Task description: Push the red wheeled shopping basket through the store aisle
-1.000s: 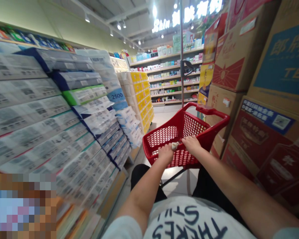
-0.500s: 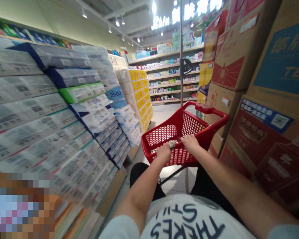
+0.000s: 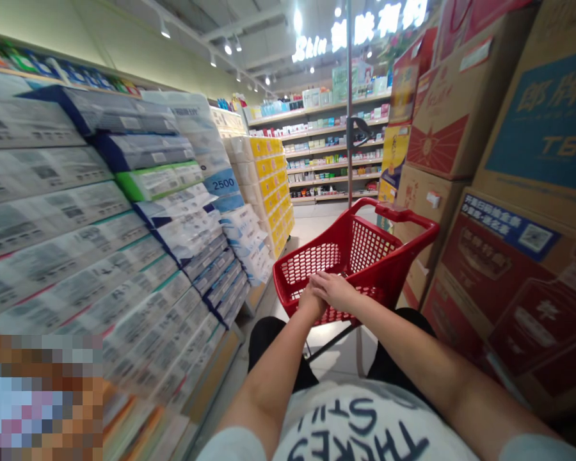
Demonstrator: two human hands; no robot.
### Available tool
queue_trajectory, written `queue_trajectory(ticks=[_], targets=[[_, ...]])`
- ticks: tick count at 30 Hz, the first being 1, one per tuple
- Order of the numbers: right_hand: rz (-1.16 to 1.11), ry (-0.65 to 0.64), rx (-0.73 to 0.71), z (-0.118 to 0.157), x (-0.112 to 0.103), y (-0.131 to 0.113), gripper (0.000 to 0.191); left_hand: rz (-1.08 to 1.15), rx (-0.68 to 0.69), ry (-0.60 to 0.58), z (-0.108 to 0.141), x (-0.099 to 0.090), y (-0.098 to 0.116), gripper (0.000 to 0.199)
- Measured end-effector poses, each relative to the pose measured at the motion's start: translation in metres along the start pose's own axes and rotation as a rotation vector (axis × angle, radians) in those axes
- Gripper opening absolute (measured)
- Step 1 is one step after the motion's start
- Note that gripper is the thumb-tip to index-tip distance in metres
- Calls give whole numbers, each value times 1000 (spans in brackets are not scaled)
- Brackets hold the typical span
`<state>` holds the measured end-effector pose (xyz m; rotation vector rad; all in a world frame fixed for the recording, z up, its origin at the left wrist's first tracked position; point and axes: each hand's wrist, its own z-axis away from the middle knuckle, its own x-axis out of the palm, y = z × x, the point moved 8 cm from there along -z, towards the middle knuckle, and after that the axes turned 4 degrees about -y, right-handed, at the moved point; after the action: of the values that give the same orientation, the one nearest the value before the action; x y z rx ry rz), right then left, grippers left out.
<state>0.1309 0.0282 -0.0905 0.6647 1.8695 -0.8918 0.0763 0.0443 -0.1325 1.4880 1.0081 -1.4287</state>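
Observation:
My two hands meet in front of my lap, over the near end of a red shopping cart point(image 3: 400, 282). My left hand point(image 3: 311, 305) is closed, and its fingers are mostly covered. Across it lies my right hand point(image 3: 336, 290), with its fingers pressed together and curled over the left fingers. Whatever is between the hands is hidden. Standing at an angle, the cart has a perforated basket and a raised handle point(image 3: 408, 216) at its far right. Neither hand is on that handle.
Stacked tissue packs point(image 3: 67, 224) line the left side, with yellow-and-white packs point(image 3: 271, 192) farther along. Tall cardboard cartons point(image 3: 504, 269) stand close on the right. A metal pole point(image 3: 349, 77) rises behind the cart, before stocked shelves point(image 3: 317, 153). Tiled floor point(image 3: 312, 224) shows between.
My right hand has moved left, from beside my left hand to on top of it. The small pale thing at my left fingers is now covered. The cart stands about where it was.

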Motion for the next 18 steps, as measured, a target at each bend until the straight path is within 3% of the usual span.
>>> queue_trajectory(ticks=[4,11,14,18], targets=[[59,69,31,12,4,23,35,93,-106,94,4,-2,-16,56],[-19,179,-76,24,-4,23,19,43,2,135,2,6,-7,50],[-7,136,-15,23,1,25,26,56,16,131,1,4,-6,45],[85,77,38,19,8,22,50,72,9,117,0,3,-9,46]])
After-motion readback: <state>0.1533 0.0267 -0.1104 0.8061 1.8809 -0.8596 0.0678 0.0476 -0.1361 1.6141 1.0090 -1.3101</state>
